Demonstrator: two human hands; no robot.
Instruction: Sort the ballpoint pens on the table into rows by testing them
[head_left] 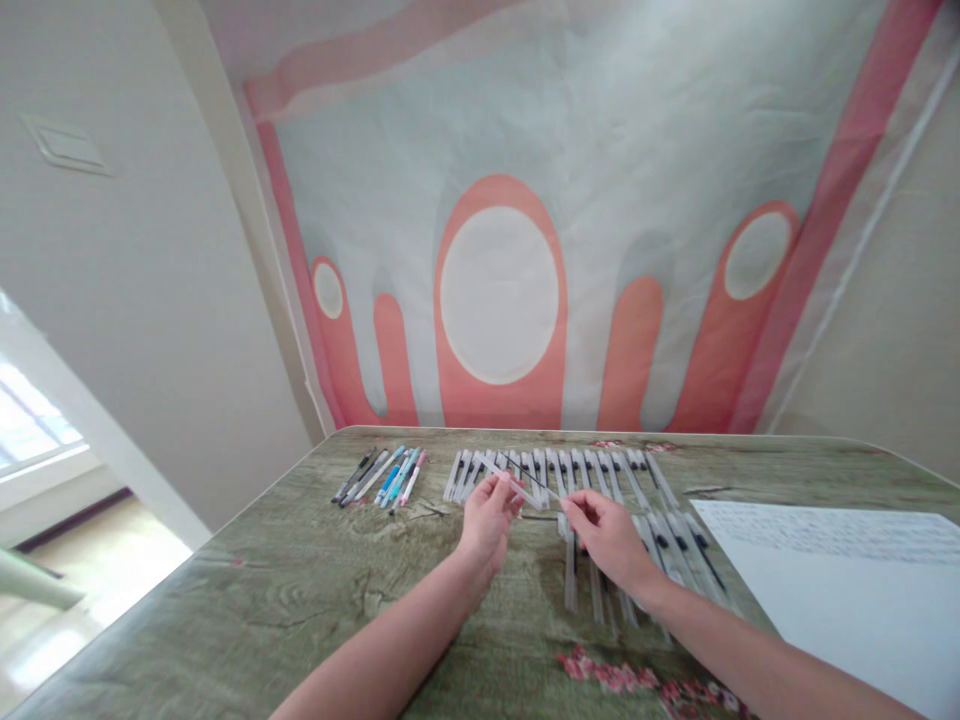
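My left hand [491, 512] pinches a clear, whitish pen barrel [525, 492] that slants across in front of it. Between the fingertips of my right hand [604, 535] is one end of a thin dark pen refill [534, 473], which runs up and left over the barrel. Refill and barrel cross in view; I cannot tell whether they touch. Behind both hands lies a row of clear pens [592, 475] with dark parts inside. A second group of similar clear pens [686, 550] spreads under and beside my right hand, which partly hides it.
Several dark, blue and pink pens [397, 480] lie to the left on the wood-patterned table [300, 600]. A sheet of paper [847, 590] covered partly with writing rests at the right. Behind the table's far edge stands a wall with a pink-and-grey covering [585, 130].
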